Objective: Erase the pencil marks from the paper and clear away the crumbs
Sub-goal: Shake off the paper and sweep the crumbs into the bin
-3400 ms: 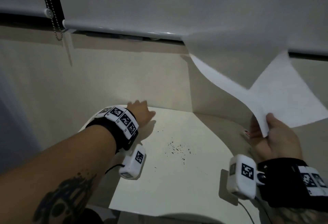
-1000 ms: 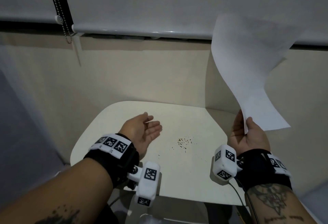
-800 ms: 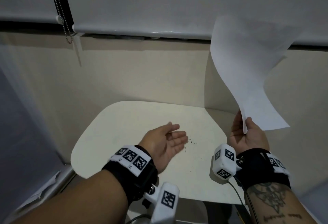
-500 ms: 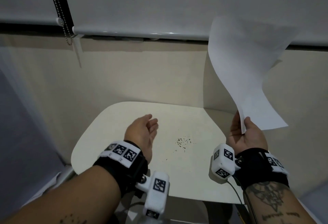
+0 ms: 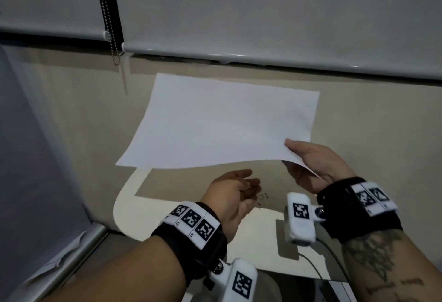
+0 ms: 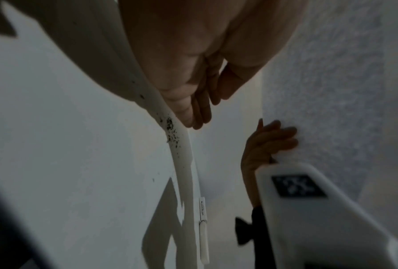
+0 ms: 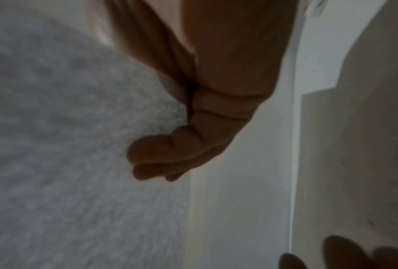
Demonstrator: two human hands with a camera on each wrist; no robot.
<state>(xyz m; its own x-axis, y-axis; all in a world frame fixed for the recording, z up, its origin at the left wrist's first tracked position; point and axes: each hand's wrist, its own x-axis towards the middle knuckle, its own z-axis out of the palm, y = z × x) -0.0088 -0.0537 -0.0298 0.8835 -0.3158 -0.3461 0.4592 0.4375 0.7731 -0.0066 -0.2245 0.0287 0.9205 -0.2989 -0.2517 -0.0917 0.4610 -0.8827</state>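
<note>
From the head view, the right hand (image 5: 315, 167) pinches the near right corner of the paper (image 5: 222, 122), thumb on top, fingers beneath; the sheet spreads away from that grip to the left, lifted above the worktop (image 5: 148, 208). Below the grip and to its left, the left hand (image 5: 233, 196) stands on edge, fingers straight and relaxed, holding nothing, its fingertips just beside the crumbs (image 5: 262, 197).

In the left wrist view, the dark crumbs (image 6: 171, 132) lie on the worktop (image 6: 78, 163) right at the fingertips (image 6: 199, 118).

The right wrist view shows curled fingers (image 7: 170, 154) against the underside of the paper (image 7: 66, 145).
</note>
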